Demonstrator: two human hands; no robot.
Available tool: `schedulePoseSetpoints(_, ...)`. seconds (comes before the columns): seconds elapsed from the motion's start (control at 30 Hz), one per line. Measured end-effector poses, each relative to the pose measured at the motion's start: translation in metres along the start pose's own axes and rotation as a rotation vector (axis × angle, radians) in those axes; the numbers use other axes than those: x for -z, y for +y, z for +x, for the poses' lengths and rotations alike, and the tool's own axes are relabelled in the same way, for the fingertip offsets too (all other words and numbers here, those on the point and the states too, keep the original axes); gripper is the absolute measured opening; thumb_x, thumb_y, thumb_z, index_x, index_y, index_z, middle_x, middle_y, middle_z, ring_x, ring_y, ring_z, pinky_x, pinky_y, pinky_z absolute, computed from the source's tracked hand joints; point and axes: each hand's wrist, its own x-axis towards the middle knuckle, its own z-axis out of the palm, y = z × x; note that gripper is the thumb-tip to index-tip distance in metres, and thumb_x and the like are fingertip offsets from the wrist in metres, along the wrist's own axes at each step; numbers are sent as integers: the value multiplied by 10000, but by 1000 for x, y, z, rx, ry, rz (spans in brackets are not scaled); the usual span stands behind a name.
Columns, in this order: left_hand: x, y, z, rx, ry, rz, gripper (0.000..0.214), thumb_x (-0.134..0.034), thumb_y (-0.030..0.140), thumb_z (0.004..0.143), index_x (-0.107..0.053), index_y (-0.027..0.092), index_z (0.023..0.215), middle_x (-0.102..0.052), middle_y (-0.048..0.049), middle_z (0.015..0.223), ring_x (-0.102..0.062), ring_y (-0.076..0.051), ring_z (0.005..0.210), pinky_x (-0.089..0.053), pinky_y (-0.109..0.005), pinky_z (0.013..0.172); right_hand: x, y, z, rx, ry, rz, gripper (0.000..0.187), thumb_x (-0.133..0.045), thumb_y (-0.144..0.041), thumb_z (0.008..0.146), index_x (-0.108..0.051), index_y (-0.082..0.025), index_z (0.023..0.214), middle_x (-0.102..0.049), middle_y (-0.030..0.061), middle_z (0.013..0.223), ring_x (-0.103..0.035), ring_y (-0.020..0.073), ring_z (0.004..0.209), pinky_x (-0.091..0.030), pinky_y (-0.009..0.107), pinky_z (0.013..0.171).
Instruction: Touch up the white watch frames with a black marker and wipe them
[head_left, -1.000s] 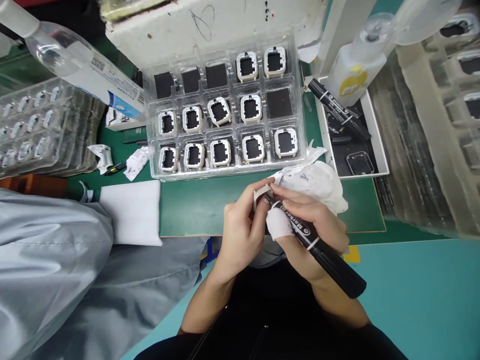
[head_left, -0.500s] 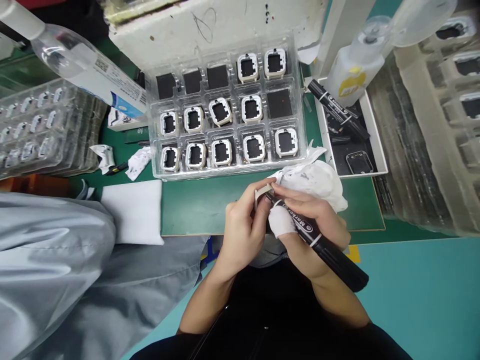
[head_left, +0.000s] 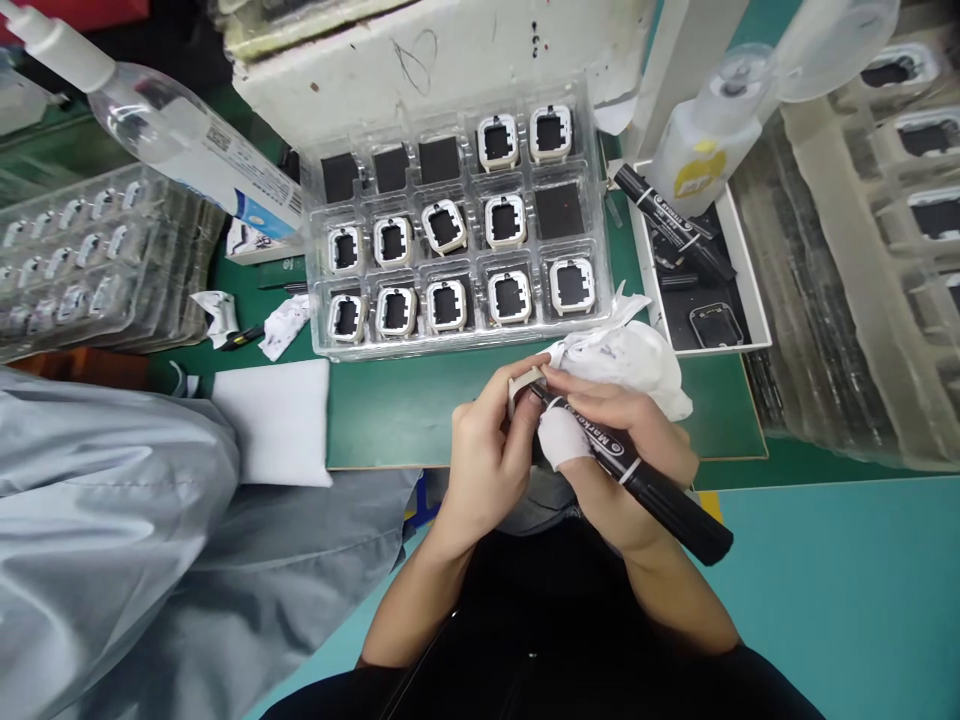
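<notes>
Between the thumb and fingers of my left hand (head_left: 487,450) is a small pale watch case frame (head_left: 524,380), turned on edge and partly hidden by the fingers. My right hand (head_left: 630,450) grips a black marker pen (head_left: 637,475), its tip touching or very close to the inside of the frame. A white wrap (head_left: 564,437) covers my right thumb. Just beyond the hands lies a crumpled white cloth (head_left: 637,365). Past it, a clear plastic tray (head_left: 457,345) holds several similar frames in its pockets, while some pockets show only dark squares.
At the right, a white box (head_left: 757,335) holds more markers, with a dispenser bottle (head_left: 705,150) beside it. Stacked trays (head_left: 832,300) stand far right, others (head_left: 82,270) at left near a pump bottle (head_left: 187,140). A white foam pad (head_left: 281,420) lies by a person's grey sleeve (head_left: 97,500).
The marker's back end has tilted slightly upward, while both hands keep their grip at nearly the same place. The view has shifted a little, so the bench items at left appear farther right.
</notes>
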Motion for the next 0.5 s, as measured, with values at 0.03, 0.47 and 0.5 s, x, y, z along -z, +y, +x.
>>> schedulePoseSetpoints(0.03,0,0,0,-3,3,-4,302,-637,274,1157,-800,226,1406,-718,16,740,-703,-180,734,-535,-265,660,1,1,0,7,-10,5,308,-920,-313,933,-819,-246,1216,-906,101,1336,-901,328,1211,-759,494,1107)
schedulePoseSetpoints(0.47,2,-6,1,153,-31,-252,321,-715,415,1155,-829,267,1416,-720,-8,810,-704,-186,829,-559,-266,741,0,-3,-2,-59,0,84,259,-891,-247,944,-809,-290,1186,-899,70,1364,-897,346,1228,-763,563,1110)
schedulePoseSetpoints(0.5,2,-5,2,171,-39,-291,322,-727,413,1148,-830,262,1413,-737,-13,842,-695,-176,817,-552,-258,728,0,-3,-2,-62,-1,92,265,-890,-244,943,-809,-291,1190,-897,69,1370,-895,347,1234,-762,566,1113)
